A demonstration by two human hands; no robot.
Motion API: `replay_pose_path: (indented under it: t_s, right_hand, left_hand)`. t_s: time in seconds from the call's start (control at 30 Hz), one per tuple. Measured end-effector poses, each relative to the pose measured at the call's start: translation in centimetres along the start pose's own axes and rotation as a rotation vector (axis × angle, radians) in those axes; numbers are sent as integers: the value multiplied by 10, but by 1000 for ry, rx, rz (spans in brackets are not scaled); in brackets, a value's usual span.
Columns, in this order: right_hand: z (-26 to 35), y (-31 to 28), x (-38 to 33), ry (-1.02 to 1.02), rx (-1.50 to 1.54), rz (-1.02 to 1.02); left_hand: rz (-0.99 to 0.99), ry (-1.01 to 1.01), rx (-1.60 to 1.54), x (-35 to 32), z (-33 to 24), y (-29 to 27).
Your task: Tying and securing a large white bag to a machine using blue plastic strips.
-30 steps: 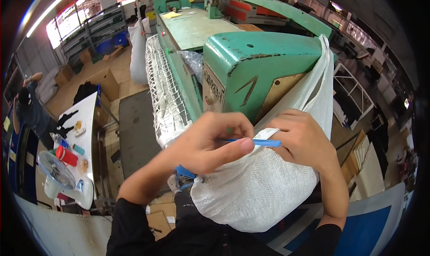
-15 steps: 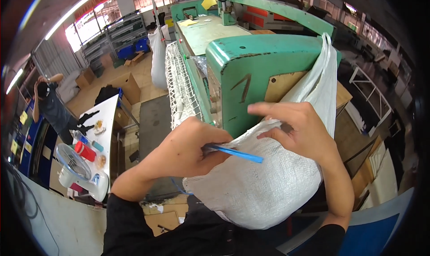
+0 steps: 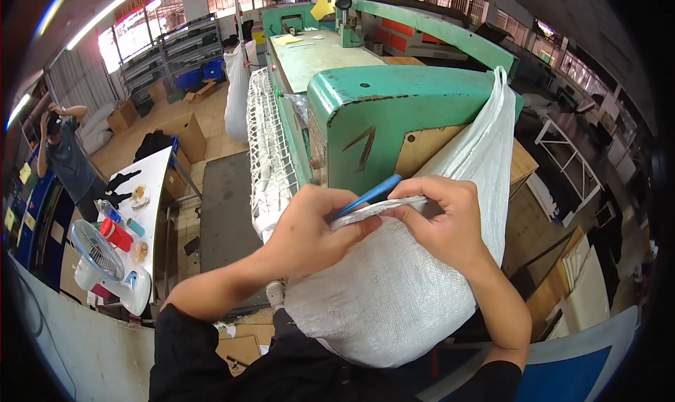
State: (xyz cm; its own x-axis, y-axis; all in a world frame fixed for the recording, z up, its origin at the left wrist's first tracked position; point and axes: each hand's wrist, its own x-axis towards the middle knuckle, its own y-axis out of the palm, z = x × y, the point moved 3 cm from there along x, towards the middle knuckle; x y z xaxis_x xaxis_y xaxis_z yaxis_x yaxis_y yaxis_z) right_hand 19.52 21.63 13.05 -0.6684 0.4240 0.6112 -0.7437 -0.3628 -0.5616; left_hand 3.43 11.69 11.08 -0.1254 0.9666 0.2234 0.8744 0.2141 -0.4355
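Observation:
A large white woven sack (image 3: pixel 387 303) hangs in front of me, one gathered corner looped over the end of a green machine (image 3: pixel 415 85). My left hand (image 3: pixel 306 230) is closed on the left part of the sack's folded rim and also keeps a blue plastic strap (image 3: pixel 380 189) between thumb and fingers. The strap's free end points up and right behind the rim, close to my right fingertips. With thumb and forefinger, my right hand (image 3: pixel 450 222) pinches the same rim a little further right. The sack's inside is hidden.
White netting (image 3: pixel 266 149) runs along the machine's left side. A table (image 3: pixel 151 184) at left bears a fan (image 3: pixel 105 258), a red container (image 3: pixel 116 234) and cloth. Beyond it stands a person (image 3: pixel 63 156), arms raised. Another white sack (image 3: pixel 237 96) hangs farther back.
My right hand has closed onto the sack's rim beside my left. The blue strap has swung from lying across the sack's front to pointing upward behind the rim. My view has shifted slightly.

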Motion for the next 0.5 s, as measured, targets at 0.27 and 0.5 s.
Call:
replay_pose_path:
  t_s: [0.27,0.5]
  right_hand:
    - [-8,2,5,-424,-300,3]
    - [-31,14,-13,-394,-407,-113]
  left_hand:
    - [-10,-85,-760,-9,28,29]
    - [71,-77,-576,-11,30,28]
